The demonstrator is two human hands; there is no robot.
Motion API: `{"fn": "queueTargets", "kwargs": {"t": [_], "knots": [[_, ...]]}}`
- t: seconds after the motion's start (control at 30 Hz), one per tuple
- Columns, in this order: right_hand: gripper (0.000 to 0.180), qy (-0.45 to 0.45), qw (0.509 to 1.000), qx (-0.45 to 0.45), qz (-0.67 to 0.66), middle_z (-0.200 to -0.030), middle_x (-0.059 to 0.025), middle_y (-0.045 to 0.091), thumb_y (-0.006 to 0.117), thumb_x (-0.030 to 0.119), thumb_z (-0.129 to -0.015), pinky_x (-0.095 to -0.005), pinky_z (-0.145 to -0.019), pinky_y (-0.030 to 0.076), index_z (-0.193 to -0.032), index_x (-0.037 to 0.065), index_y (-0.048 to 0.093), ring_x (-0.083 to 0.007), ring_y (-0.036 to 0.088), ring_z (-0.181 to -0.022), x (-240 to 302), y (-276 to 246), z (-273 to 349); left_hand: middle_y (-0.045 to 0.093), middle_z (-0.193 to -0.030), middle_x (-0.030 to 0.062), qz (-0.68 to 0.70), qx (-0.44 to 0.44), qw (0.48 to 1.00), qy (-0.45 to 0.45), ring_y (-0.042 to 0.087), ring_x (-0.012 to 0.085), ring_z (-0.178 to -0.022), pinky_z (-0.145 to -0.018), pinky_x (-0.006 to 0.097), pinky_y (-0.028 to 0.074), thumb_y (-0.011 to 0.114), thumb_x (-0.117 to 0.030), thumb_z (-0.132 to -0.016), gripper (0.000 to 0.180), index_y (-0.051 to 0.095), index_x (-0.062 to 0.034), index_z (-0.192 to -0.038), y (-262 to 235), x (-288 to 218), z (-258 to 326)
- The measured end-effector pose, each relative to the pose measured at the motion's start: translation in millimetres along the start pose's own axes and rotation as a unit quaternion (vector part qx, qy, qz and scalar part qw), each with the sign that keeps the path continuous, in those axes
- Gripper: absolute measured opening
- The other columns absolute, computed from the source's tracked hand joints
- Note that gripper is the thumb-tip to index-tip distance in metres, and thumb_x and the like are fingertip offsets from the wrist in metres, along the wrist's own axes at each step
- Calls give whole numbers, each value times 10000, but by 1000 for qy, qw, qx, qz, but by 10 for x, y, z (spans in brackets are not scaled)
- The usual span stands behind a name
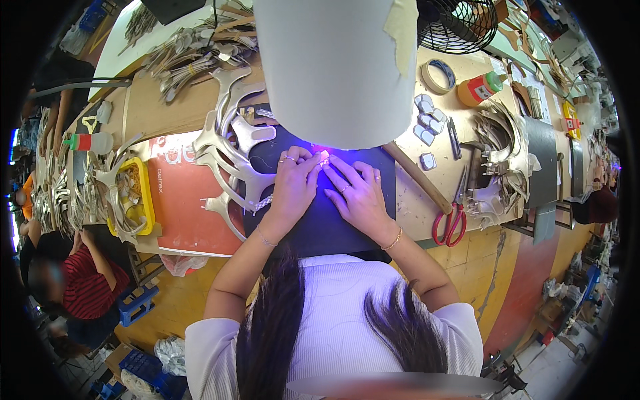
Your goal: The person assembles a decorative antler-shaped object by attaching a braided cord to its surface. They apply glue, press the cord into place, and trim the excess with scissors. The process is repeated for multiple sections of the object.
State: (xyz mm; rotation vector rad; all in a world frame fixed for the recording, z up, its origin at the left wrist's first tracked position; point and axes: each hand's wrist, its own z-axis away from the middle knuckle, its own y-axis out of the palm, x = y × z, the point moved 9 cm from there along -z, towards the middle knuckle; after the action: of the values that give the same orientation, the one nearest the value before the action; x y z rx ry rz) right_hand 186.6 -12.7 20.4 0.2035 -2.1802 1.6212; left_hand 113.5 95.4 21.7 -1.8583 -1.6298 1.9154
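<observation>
Left hand (297, 179), right hand (360, 197) — both at 1 small, bright piece (325, 157)

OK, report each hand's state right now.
Left hand: curled in at a small, brightly lit piece; whether it grips it cannot be told.
Right hand: open, spread out, reaching to the same piece.

Smooth silvery metallic-looking straps (253, 181), matt black mat (327, 233), ribbed cloth shirt (340, 313), glossy plastic scissor handles (463, 220)

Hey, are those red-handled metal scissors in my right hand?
No, the red-handled metal scissors lie on the tan tabletop, apart from your right hand.
</observation>
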Motion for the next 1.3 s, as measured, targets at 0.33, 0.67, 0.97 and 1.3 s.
{"fn": "queueTargets", "kwargs": {"t": [0.33,0.67,0.97,1.3], "knots": [[522,1,1000,-3,-3,-1399,-13,551,743,263,-806,-427,-903,383,-1293,112,631,-262,501,-1092,13,-19,-14,579,-896,126,-18,17,1000,0,534,289,-854,-780,403,456,675,-18,-833,252,744,-54,-1073,41,22,-6],[433,22,999,32,10,-1370,-36,545,711,249,-841,-437,-876,406,-1253,133,649,-261,502,-1105,-4,-66,-59,559,-897,101,-69,49,996,-16,534,243,-833,-757,349,444,717,-51,-840,215,750,-20,-1050,64,19,-45],[149,145,978,-147,-34,-969,-110,646,696,96,-842,-396,-852,503,-983,46,696,-296,603,-963,-941,-1112,-62,564,-881,107,-53,31,998,-12,544,250,-833,-763,364,444,727,-56,-827,191,750,-3,-1009,37,0,-65],[283,75,994,57,45,-1027,-126,629,684,21,-765,-420,-876,521,-1044,69,682,-334,627,-970,-2016,-750,-744,568,-875,107,-20,29,998,-46,549,273,-828,-748,404,436,719,-58,-822,145,746,-9,-957,40,55,-24]]}}
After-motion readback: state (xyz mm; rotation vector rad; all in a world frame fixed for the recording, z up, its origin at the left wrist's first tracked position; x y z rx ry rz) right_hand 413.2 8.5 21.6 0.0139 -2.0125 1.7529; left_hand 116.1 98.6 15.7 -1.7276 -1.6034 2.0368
